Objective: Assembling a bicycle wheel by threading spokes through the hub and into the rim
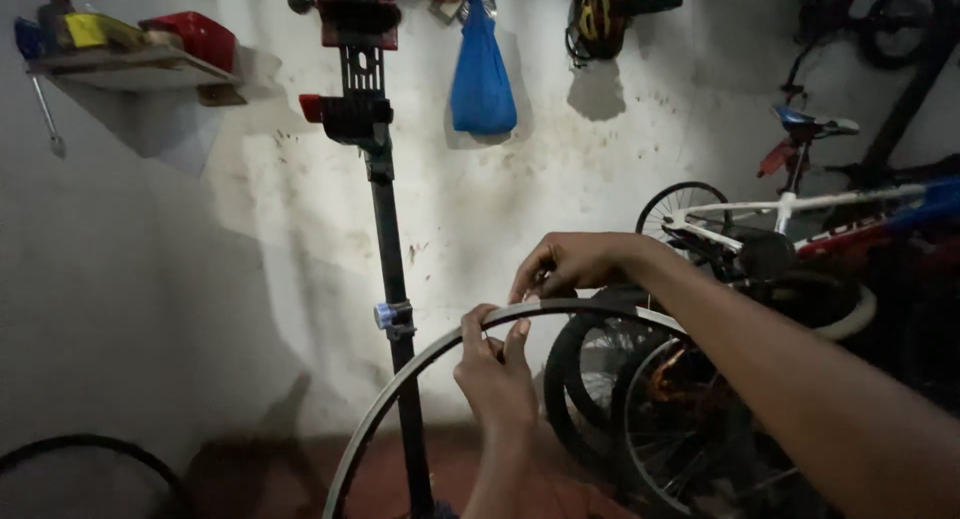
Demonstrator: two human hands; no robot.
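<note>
Two of your bare hands work on a large silver metal bicycle rim point(420, 364) that arcs upright before a stained white wall point(560, 179). Behind it stands a tall black repair stand point(395, 279), and dark spoked wheels point(640, 399) lean at the right below a white-framed bicycle point(800, 214). A blue bag point(481, 69) hangs on the wall. Your right hand point(575, 264) curls over the rim's top, its grip closed on the edge. Your left hand point(497, 374) pinches the rim just beside it, fingers point(517, 339) pressed on the metal.
</note>
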